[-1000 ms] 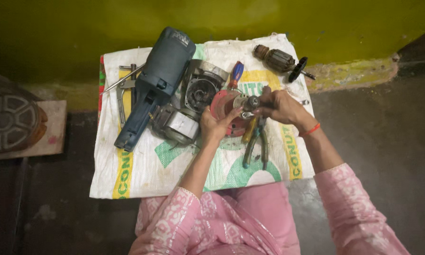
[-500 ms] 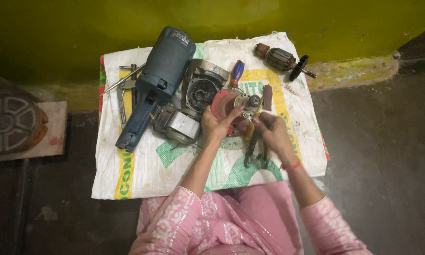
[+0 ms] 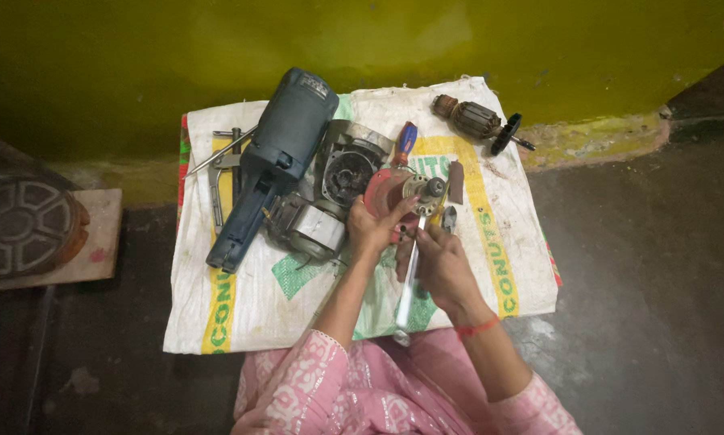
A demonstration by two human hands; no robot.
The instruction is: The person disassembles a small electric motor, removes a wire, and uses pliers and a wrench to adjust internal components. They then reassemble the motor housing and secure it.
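Observation:
My left hand (image 3: 376, 228) grips a red gear housing (image 3: 388, 190) with a small metal part (image 3: 428, 192) on its top, held above a white woven sack (image 3: 241, 310) spread on the floor. My right hand (image 3: 442, 266) holds a long silver tool (image 3: 409, 282), its tip up against the metal part and its other end pointing back toward me. A brown piece (image 3: 455, 181) and a small dark piece (image 3: 449, 217) lie just right of the housing.
On the sack lie a blue power-tool body (image 3: 272, 157), a grey motor housing (image 3: 347, 165), a motor stator (image 3: 312, 228), a red-and-blue screwdriver (image 3: 405, 142), a puller tool (image 3: 221, 173) and a copper armature with fan (image 3: 479, 122). A round metal disc (image 3: 20, 225) rests at left. Yellow-green wall behind.
My right hand has drawn back toward me from the top of the housing and now holds the long silver tool against the metal part. The left hand stays on the red housing.

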